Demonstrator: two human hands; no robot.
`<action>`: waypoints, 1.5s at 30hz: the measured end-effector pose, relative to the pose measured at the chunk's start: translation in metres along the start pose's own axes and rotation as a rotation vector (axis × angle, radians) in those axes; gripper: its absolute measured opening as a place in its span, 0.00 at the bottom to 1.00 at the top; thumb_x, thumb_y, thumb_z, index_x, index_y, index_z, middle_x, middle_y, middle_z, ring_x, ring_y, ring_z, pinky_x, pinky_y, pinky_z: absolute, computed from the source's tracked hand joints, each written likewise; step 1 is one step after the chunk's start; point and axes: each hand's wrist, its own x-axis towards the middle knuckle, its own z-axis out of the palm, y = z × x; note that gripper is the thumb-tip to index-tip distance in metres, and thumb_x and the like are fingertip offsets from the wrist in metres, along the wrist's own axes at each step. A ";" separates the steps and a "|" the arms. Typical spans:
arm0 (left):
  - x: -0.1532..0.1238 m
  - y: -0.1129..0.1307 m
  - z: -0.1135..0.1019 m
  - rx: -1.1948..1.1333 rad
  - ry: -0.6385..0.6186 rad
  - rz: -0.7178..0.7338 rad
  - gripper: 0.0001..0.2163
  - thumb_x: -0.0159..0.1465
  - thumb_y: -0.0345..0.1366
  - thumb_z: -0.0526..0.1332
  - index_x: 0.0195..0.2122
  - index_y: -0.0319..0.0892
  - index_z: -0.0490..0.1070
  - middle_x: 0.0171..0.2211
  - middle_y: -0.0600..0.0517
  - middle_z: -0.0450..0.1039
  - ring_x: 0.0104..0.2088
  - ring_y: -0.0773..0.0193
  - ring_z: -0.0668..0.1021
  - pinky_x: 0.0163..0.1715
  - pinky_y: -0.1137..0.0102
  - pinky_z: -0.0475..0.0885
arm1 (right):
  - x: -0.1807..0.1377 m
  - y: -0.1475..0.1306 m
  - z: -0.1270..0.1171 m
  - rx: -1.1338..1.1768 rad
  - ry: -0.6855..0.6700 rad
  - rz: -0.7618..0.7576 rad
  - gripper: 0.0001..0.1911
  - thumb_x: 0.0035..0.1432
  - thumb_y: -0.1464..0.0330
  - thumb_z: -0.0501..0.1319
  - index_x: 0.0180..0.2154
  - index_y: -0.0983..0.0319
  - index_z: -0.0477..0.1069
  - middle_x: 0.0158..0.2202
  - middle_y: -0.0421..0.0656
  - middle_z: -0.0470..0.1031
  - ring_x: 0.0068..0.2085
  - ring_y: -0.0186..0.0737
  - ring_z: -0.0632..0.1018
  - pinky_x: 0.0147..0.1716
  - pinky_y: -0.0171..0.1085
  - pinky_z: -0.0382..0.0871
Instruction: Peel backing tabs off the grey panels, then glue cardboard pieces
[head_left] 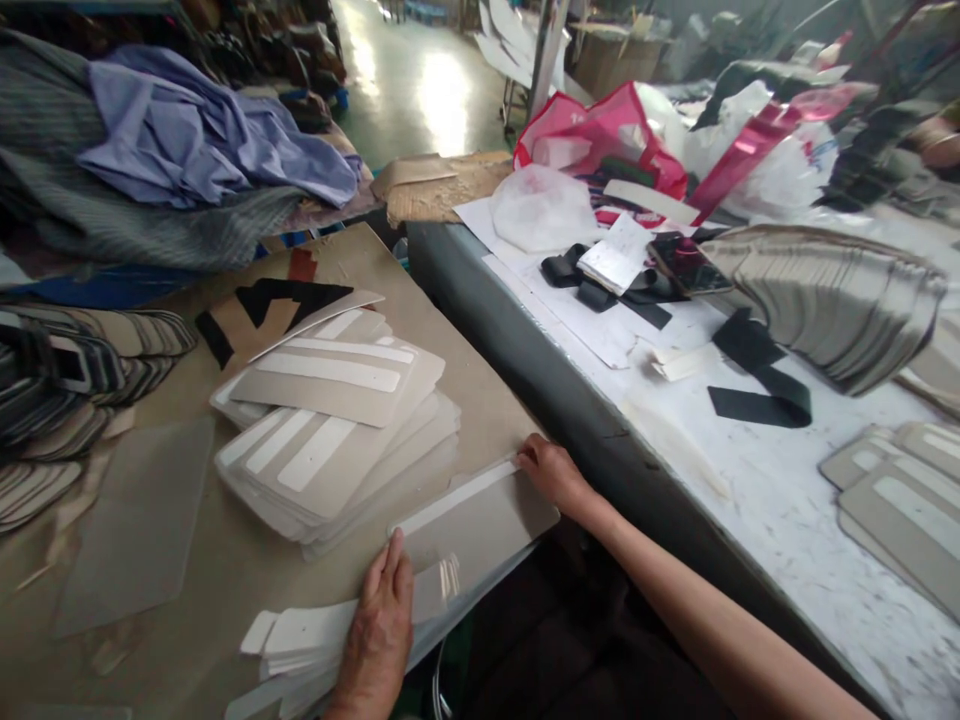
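Observation:
A flat grey-beige panel (487, 520) with rounded corners lies at the table's near edge. Along its far long side runs a narrow white strip (457, 495). My left hand (379, 620) rests at the panel's left end, fingers stretched out flat and fingertips at the strip's end. At the strip's other end, my right hand (551, 472) has its fingers curled and pressed together on it. Beside my left hand lies a small stack of white strips (307, 635), partly under the hand. Beyond the panel is a fanned pile of similar panels (330, 450) bearing white strips.
A plain grey sheet (139, 520) and stacked dark-edged pieces (90, 350) lie left. Purple cloth (202, 140) is heaped behind. Across a dark gap, the white table (675, 480) holds black straps (765, 385), a curved row of panels (832, 290) and a pink bag (600, 130).

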 end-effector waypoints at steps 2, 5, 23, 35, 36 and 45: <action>-0.003 -0.001 0.005 -0.030 0.002 -0.001 0.24 0.52 0.12 0.47 0.50 0.32 0.60 0.57 0.34 0.62 0.53 0.50 0.70 0.49 0.60 0.73 | -0.001 0.004 0.001 0.046 0.000 0.011 0.07 0.63 0.68 0.53 0.40 0.61 0.67 0.36 0.42 0.77 0.38 0.35 0.77 0.32 0.30 0.59; -0.007 -0.003 0.009 -0.070 -0.021 -0.007 0.25 0.52 0.13 0.47 0.52 0.32 0.58 0.58 0.34 0.59 0.54 0.49 0.69 0.50 0.59 0.72 | -0.002 0.003 0.004 0.087 0.019 0.035 0.07 0.63 0.67 0.53 0.41 0.61 0.67 0.38 0.43 0.77 0.40 0.36 0.77 0.32 0.31 0.59; -0.011 -0.006 0.010 -0.188 -0.034 -0.054 0.33 0.53 0.16 0.46 0.61 0.41 0.46 0.60 0.38 0.55 0.55 0.49 0.67 0.48 0.54 0.73 | -0.002 -0.003 0.009 0.062 0.029 0.065 0.08 0.64 0.66 0.51 0.43 0.60 0.64 0.41 0.45 0.76 0.42 0.39 0.77 0.35 0.34 0.60; -0.008 -0.007 0.014 -0.156 -0.026 -0.031 0.26 0.53 0.18 0.47 0.54 0.38 0.56 0.58 0.38 0.58 0.54 0.49 0.69 0.48 0.56 0.74 | -0.010 0.016 0.005 0.088 0.120 0.176 0.09 0.66 0.67 0.48 0.43 0.61 0.63 0.41 0.47 0.76 0.41 0.41 0.77 0.35 0.35 0.62; -0.007 -0.008 0.014 -0.143 -0.030 -0.024 0.24 0.53 0.18 0.47 0.51 0.37 0.58 0.58 0.37 0.59 0.54 0.50 0.69 0.49 0.57 0.73 | -0.013 0.018 0.005 0.096 0.129 0.171 0.09 0.66 0.68 0.48 0.42 0.61 0.64 0.42 0.47 0.75 0.42 0.40 0.76 0.36 0.35 0.61; 0.004 0.003 -0.006 -0.410 -0.146 -0.240 0.23 0.51 0.15 0.47 0.47 0.35 0.66 0.58 0.39 0.63 0.58 0.53 0.66 0.54 0.56 0.68 | -0.011 0.015 0.029 0.295 0.166 0.145 0.14 0.60 0.58 0.53 0.38 0.61 0.67 0.32 0.46 0.73 0.35 0.44 0.75 0.31 0.36 0.59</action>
